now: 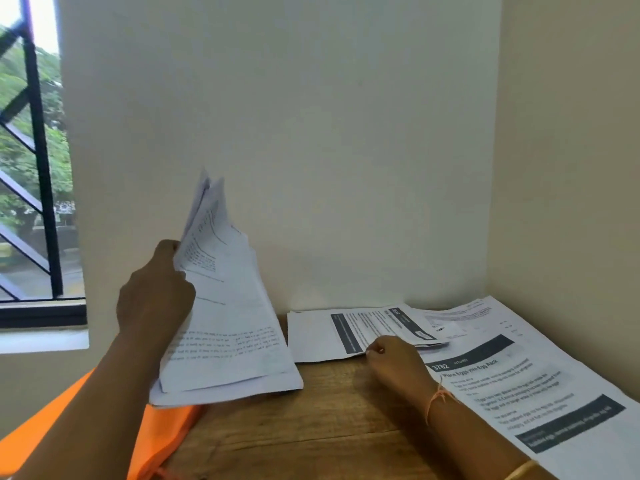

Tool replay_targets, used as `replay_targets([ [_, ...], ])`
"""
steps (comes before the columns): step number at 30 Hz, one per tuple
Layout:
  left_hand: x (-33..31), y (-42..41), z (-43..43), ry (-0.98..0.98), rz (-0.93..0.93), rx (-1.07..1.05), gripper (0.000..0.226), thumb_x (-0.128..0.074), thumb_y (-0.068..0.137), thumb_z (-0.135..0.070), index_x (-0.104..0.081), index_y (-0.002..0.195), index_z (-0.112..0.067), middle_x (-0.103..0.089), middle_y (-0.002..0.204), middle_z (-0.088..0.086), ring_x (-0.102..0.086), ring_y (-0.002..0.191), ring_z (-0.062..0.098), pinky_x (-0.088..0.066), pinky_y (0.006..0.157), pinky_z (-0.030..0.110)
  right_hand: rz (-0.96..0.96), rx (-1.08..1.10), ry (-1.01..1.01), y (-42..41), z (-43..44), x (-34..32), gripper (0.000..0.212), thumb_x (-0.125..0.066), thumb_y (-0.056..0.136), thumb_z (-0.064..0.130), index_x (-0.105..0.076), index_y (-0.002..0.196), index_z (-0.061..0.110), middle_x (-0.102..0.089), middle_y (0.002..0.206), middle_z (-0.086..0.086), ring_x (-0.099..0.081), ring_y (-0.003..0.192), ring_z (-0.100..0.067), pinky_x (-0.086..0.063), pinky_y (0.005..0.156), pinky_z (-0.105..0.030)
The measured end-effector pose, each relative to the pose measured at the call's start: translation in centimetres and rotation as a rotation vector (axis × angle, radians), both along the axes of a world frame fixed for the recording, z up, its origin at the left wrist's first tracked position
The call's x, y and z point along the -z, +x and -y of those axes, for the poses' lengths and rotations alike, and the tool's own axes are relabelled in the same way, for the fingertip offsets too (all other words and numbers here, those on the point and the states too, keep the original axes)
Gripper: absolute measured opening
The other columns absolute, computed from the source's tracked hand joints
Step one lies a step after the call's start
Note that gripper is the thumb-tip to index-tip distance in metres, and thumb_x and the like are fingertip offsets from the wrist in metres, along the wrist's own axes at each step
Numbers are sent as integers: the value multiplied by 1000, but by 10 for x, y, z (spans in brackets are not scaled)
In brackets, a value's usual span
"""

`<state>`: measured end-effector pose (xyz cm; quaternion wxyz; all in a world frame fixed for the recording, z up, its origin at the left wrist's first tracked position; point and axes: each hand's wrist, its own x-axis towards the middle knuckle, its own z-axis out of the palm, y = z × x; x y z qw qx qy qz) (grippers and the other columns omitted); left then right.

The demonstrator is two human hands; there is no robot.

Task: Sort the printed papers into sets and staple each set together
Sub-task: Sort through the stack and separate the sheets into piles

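Beneath paper stack: orange fabric, wooden table.

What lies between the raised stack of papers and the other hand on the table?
A strip of bare wooden table, seen in the head view, between the stack in the left hand and the right hand pinching the flat sheets.

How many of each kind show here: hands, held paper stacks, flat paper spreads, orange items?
Hands: 2, left hand and right hand
Held paper stack: 1
Paper spread lying flat: 1, sheets overlap too much to count singly
Orange fabric item: 1
Total: 5
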<state>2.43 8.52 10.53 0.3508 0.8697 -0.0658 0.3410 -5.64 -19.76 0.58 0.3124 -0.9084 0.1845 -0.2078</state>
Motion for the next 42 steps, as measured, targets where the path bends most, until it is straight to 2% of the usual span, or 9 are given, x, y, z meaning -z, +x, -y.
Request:
replay_targets([
  [4, -26, -3, 3, -48, 46, 83, 29, -46, 92, -10, -44, 121, -14, -52, 88, 12, -44, 75, 27, -32, 66, 34, 147, -92, 255, 3, -5, -2, 28, -49, 97, 27, -59, 120, 14, -61, 113, -1, -57, 99, -13, -48, 86, -27],
  [10, -33, -1, 26, -111, -144, 291, 47, -61, 86, -22, -47, 128, -5, -53, 123, 15, -51, 112, 31, -31, 78, 27, 280, -265, 1241, -2, -6, -13, 44, -53, 90, 49, -61, 112, 11, -65, 107, -16, -64, 92, -31, -53, 76, -41],
  [14, 3, 4, 55, -112, -351, 445, 29, -63, 87, -5, -61, 116, 0, -61, 111, 10, -54, 89, 19, -38, 76, 25, 241, -491, 1401, -15, 8, -17, 58, -41, 93, 54, -63, 123, 10, -61, 123, -21, -61, 109, -36, -50, 90, -46],
  [22, 69, 15, 66, -178, -898, 633, 34, -73, 75, -2, -64, 107, 3, -70, 89, 13, -66, 78, 27, -52, 59, 30, -23, -148, 704, -16, 25, -8, 23, -60, 80, -1, -57, 103, 0, -65, 102, -22, -64, 86, -35, -54, 76, -41],
  [25, 79, 20, 72, -142, -770, 498, 33, -72, 80, -12, -63, 109, 0, -68, 103, 14, -63, 79, 23, -48, 59, 26, -103, -158, 665, -17, 16, -9, 45, -62, 61, 11, -53, 105, 2, -59, 105, -20, -59, 87, -31, -50, 73, -35],
  [29, 91, 14, 75, 34, -529, 341, 39, -69, 84, -20, -53, 117, -5, -61, 120, 11, -58, 95, 23, -34, 54, 21, -131, -104, 352, -12, 12, -7, 5, -53, 87, 11, -48, 89, 12, -49, 88, -1, -48, 77, -14, -35, 58, -22],
  [35, 95, 18, 69, 48, -410, 311, 45, -70, 83, -19, -48, 121, -10, -63, 114, 9, -49, 78, 14, -31, 52, 20, -140, -49, 120, -8, 10, -5, 34, -50, 89, 13, -30, 62, 15, -34, 65, 2, -33, 57, -9, -22, 48, -21],
  [39, 96, 16, 68, 118, -316, 272, 29, -61, 87, -13, -48, 113, -11, -54, 80, -4, -47, 66, 10, -37, 55, 25, -132, 2, -25, -6, 7, -1, 35, -49, 91, 17, -30, 61, 16, -34, 62, 2, -33, 55, -8, -22, 47, -20],
  [42, 95, 14, 70, 156, -266, 244, 21, -50, 91, -9, -49, 112, -9, -62, 95, 9, -53, 73, 19, -41, 58, 31, -125, 39, -95, -5, 3, 0, 31, -47, 91, 20, -34, 64, 16, -39, 67, 3, -37, 59, -7, -25, 49, -21],
])
